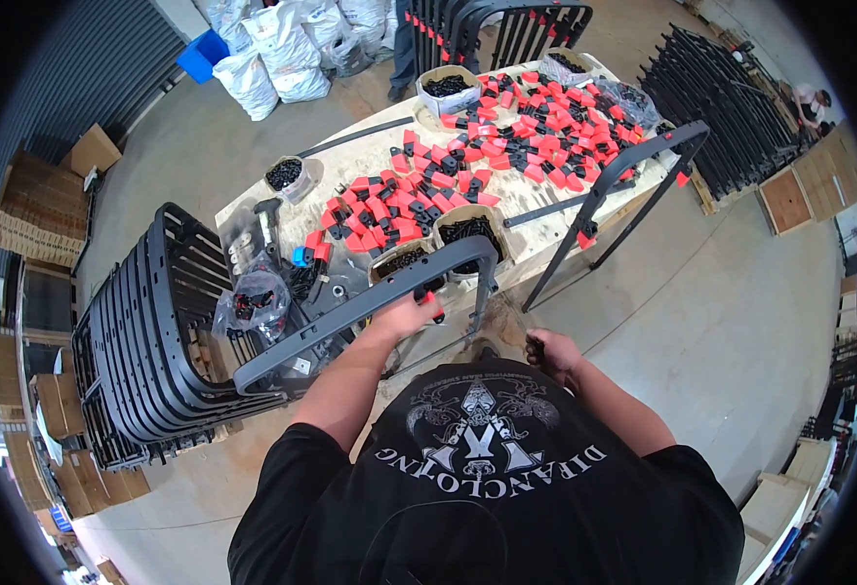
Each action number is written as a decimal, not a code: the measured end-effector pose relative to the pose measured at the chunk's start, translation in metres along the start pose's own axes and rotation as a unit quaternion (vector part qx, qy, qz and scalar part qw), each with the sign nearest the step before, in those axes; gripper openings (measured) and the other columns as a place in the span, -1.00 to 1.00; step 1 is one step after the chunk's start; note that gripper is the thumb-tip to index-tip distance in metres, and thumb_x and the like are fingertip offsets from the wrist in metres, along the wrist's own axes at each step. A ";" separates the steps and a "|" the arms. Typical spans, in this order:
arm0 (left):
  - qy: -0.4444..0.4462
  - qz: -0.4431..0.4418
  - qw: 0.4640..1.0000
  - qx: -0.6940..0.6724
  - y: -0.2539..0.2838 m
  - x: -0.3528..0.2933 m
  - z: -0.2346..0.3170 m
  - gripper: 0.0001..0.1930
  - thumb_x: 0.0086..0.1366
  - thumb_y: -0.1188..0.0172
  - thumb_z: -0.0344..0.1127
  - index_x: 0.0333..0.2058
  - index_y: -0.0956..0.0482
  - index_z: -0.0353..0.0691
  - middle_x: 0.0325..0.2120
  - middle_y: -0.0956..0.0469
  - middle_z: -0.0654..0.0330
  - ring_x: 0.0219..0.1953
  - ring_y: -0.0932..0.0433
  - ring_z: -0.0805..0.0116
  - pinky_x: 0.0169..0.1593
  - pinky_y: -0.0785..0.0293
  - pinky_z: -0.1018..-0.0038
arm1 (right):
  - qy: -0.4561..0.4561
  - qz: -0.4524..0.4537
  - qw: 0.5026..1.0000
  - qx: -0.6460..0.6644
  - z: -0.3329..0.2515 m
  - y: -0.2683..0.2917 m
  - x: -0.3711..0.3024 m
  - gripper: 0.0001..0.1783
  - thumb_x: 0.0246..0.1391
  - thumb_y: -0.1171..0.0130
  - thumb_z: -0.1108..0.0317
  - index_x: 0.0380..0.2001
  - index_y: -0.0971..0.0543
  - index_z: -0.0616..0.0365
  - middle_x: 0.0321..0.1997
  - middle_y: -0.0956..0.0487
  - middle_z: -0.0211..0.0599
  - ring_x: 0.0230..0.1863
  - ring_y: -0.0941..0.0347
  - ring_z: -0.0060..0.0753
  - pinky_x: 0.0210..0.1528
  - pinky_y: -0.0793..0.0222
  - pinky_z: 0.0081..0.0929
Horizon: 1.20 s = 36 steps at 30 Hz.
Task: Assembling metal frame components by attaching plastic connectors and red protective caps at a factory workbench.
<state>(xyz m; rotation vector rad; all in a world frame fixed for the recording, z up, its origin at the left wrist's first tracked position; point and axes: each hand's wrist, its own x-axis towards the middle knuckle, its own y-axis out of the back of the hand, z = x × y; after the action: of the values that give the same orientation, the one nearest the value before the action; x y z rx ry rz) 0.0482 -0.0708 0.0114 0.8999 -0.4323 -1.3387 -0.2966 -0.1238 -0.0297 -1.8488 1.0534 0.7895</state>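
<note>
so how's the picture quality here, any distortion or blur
Head view: strong fisheye, the table edges and floor bow toward a black round rim; daylight is even, with soft shadows and no harsh glare; the left hand on the grey frame is slightly soft; far corners are small and unclear.

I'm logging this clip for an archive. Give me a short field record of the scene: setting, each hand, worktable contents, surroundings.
setting: workshop with a concrete floor
left hand: closed around a grey U-shaped metal frame
right hand: fist closed on a small dark part, too small to tell
worktable: many red-and-black plastic pieces, tubs of black parts
left side: stack of black slatted panels
far side: white sacks
</note>
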 end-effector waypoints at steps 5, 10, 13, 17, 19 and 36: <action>-0.034 -0.049 0.989 0.132 -0.036 -0.002 -0.033 -0.56 0.16 -0.32 -0.10 -0.04 -0.60 -0.22 0.05 -0.51 -0.05 0.15 -0.46 -0.08 0.20 -0.40 0.10 | -0.009 0.037 0.999 0.028 0.009 -0.012 -0.023 -0.75 0.28 -0.06 0.17 -0.50 -0.36 -0.11 -0.56 -0.28 -0.57 -0.54 -0.15 -0.54 -0.48 -0.05 -0.50; -0.091 0.036 0.989 0.113 -0.054 0.004 -0.057 -0.65 0.20 -0.29 -0.15 -0.08 -0.60 -0.15 -0.03 -0.55 -0.01 0.05 -0.52 -0.08 0.12 -0.45 0.08 | -0.008 0.115 0.991 0.064 0.038 0.002 -0.043 -0.76 0.26 -0.07 0.19 -0.49 -0.38 -0.05 -0.54 -0.31 -0.52 -0.55 -0.19 -0.52 -0.51 -0.09 -0.49; -0.081 0.064 0.993 0.048 -0.042 -0.001 -0.051 -0.66 0.24 -0.29 -0.11 -0.10 -0.60 -0.17 -0.09 -0.60 -0.05 0.00 -0.56 -0.11 0.08 -0.47 0.09 | -0.006 0.173 0.979 0.104 0.063 0.008 -0.063 -0.78 0.27 -0.07 0.20 -0.45 -0.40 -0.01 -0.54 -0.33 -0.50 -0.54 -0.20 -0.52 -0.51 -0.11 -0.50; -0.165 0.153 0.974 0.024 -0.019 -0.025 -0.062 -0.67 0.25 -0.31 -0.15 -0.08 -0.59 -0.18 -0.17 -0.62 -0.05 -0.07 -0.59 -0.13 0.04 -0.49 0.12 | -0.012 0.197 0.967 0.162 0.099 0.020 -0.078 -0.78 0.29 -0.05 0.20 -0.44 -0.40 -0.03 -0.53 -0.33 -0.51 -0.52 -0.20 -0.52 -0.49 -0.11 -0.50; -0.163 0.179 0.970 0.019 -0.015 -0.043 -0.077 -0.66 0.21 -0.34 -0.21 -0.09 -0.58 -0.22 -0.16 -0.59 -0.06 -0.05 -0.56 -0.13 0.09 -0.46 0.12 | -0.024 0.193 0.965 0.179 0.118 0.031 -0.080 -0.79 0.30 -0.05 0.20 -0.43 -0.39 -0.03 -0.53 -0.32 -0.50 -0.51 -0.20 -0.52 -0.49 -0.11 -0.50; 0.113 -0.051 0.992 0.032 -0.186 -0.175 -0.091 -0.77 0.24 -0.26 -0.27 -0.20 -0.64 -0.27 -0.30 -0.63 0.04 -0.27 -0.63 0.17 -0.13 -0.56 0.31 | -0.073 0.198 0.966 0.151 0.168 0.179 -0.044 -0.80 0.26 -0.06 0.21 -0.44 -0.38 -0.03 -0.56 -0.32 -0.50 -0.55 -0.20 -0.53 -0.54 -0.10 -0.51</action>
<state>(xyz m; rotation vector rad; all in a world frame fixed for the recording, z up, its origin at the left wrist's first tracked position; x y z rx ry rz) -0.0440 0.1282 -0.1483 1.1263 -0.2560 -1.3033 -0.4936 -0.0102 -0.1319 -1.3191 1.3843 0.9209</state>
